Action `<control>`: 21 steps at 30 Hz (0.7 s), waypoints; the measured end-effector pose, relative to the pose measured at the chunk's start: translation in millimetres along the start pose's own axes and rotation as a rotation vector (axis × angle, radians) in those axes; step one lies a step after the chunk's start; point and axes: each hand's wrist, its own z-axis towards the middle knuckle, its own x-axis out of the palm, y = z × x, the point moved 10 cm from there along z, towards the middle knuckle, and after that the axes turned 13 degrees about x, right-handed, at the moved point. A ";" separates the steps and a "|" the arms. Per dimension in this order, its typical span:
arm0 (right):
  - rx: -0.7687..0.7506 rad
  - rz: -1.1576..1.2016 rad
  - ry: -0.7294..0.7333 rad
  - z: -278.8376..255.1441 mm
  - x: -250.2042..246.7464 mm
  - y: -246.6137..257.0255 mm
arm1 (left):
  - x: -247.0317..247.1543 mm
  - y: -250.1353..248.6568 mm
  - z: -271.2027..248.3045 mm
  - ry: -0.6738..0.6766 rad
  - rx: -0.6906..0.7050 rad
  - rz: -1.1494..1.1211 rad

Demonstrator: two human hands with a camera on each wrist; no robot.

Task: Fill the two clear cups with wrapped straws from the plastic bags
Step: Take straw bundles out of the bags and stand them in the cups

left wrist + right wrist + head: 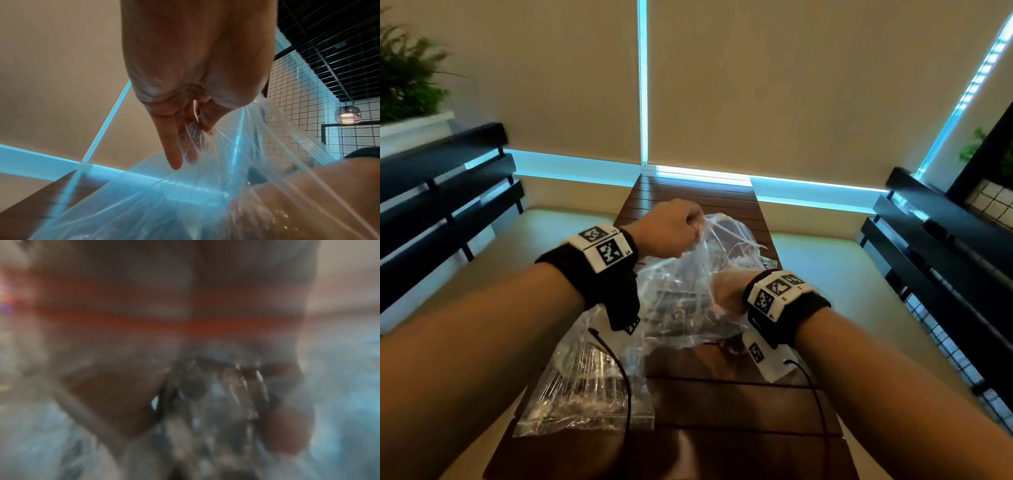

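Forearms fill the lower head view; above them the left hand [674, 226] pinches the thin crinkled plastic bag [688, 284] up at centre frame while the right hand [726, 291] reaches inside it, with a second bag [585, 380] flat on the slatted brown surface [722, 404] at lower left and no cups visible. Seen from the left wrist, thumb and fingers [172, 146] nip slick clear film [236, 146] at centre, a hold I judge could slip or tear. Blur fills the right wrist view, yet the fingers seem curled around a glinting bundle of wrapped straws [216, 399] at lower centre, which might snag the bag mouth and scatter.

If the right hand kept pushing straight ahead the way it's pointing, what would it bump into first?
Probably the wrapped straws inside the lifted plastic bag: the right hand is already in its mouth, though blur leaves depth uncertain.
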 end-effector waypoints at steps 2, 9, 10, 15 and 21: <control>0.029 0.079 -0.038 1.0 -14.7 -3.8 | -19.3 -12.9 6.1 -0.061 0.083 0.125; 0.086 0.524 -0.125 33.6 -22.2 13.0 | -28.9 -8.2 0.9 -0.111 0.251 0.305; 0.095 0.562 -0.098 40.1 -16.7 16.7 | -23.7 -1.9 -1.4 -0.090 0.256 0.303; 0.076 1.007 0.113 56.3 12.7 25.4 | 31.3 47.5 -19.8 0.260 0.183 0.314; 0.126 1.084 0.143 65.4 17.1 18.1 | 41.2 83.9 -9.9 0.212 0.168 0.440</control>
